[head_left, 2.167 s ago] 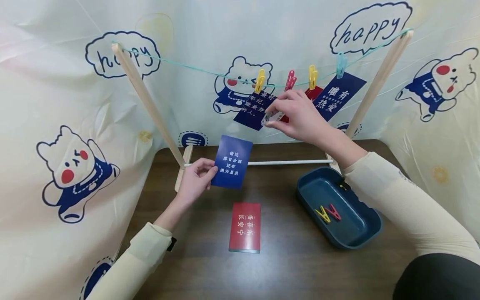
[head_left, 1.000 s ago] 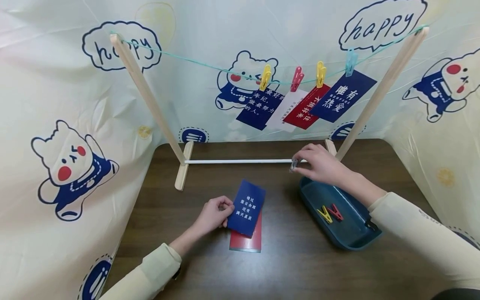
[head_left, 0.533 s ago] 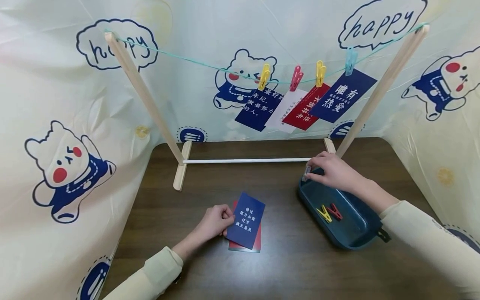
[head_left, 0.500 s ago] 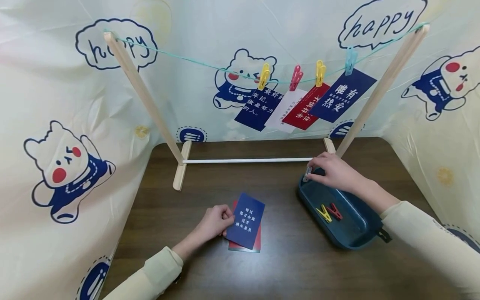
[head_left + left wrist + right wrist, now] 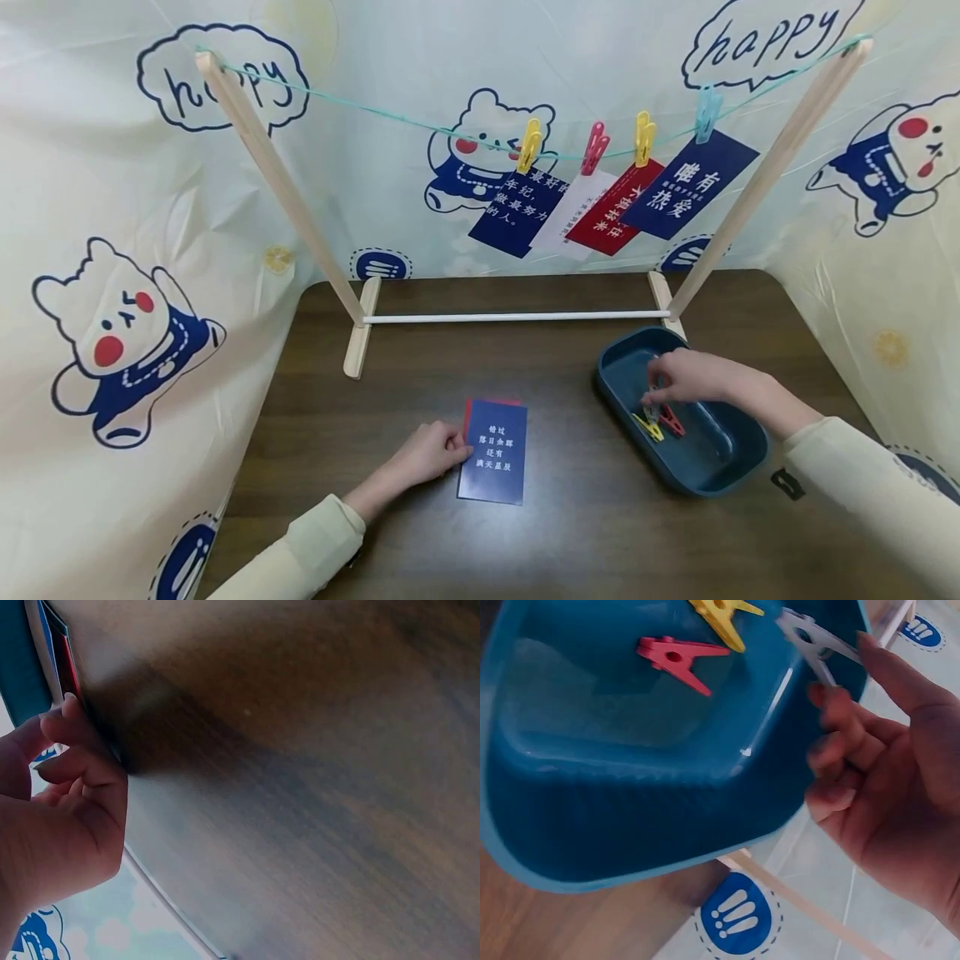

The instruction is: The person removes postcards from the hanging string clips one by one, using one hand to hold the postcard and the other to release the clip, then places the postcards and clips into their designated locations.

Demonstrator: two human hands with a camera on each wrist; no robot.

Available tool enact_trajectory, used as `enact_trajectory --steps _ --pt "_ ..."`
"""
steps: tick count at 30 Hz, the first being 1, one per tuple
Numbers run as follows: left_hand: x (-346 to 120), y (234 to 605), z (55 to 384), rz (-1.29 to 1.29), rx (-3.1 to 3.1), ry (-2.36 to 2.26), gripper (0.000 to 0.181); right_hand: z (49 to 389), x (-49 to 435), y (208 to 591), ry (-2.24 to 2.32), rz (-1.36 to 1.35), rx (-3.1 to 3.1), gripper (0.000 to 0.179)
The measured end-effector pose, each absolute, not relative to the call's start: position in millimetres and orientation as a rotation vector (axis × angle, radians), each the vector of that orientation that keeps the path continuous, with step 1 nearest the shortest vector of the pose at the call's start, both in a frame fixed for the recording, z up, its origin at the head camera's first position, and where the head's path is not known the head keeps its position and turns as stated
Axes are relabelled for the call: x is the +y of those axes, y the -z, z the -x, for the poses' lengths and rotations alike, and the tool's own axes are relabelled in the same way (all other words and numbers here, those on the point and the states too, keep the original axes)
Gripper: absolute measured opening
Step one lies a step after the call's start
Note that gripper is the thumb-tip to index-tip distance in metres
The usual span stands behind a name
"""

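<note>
In the head view my left hand (image 5: 427, 452) pinches the left edge of a blue card (image 5: 492, 475) with white writing. That card lies over a red card (image 5: 467, 412), of which only a thin strip shows at the top and left. Over a dark teal tray (image 5: 712, 442), my right hand (image 5: 693, 377) holds a clear clothespin between thumb and fingers. The right wrist view shows this clothespin (image 5: 836, 643) by its handle ends, jaws pointing away from the palm. A yellow clothespin (image 5: 651, 430) and a red clothespin (image 5: 672, 421) lie in the tray just below.
Behind stands a wooden frame (image 5: 281, 183) with a white crossbar (image 5: 517, 317) low down. From its green string (image 5: 390, 114) hang several cards on clothespins, such as a red card (image 5: 611, 212) and a blue card (image 5: 690, 187). A patterned cloth (image 5: 420, 50) encloses the table.
The right hand has come down from the hanging cards into the tray with the clear clothespin. My left hand has lowered the blue card onto the red one and squared it up.
</note>
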State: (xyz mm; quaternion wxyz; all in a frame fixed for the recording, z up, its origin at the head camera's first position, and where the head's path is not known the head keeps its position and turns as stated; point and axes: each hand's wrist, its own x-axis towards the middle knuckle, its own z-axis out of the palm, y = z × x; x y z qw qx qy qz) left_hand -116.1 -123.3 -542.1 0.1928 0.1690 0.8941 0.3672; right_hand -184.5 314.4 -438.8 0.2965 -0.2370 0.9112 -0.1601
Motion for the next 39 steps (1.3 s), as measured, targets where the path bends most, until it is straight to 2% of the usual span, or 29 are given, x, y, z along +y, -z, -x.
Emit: enact_trajectory --steps 12,33,39 --pt "-128.0 541.9 122.6 -0.391 2.401 -1.081 0.027 172.6 315.6 446.0 0.305 0.427 2.218 0.021" --pt "-130.3 540.2 123.5 -0.457 2.433 -1.001 0.031 171.2 317.3 454.4 0.282 0.394 2.233 0.034" --pt "-127.5 541.0 121.3 -0.476 2.502 -0.963 0.033 170.5 319.1 454.6 0.302 0.394 2.258 0.032"
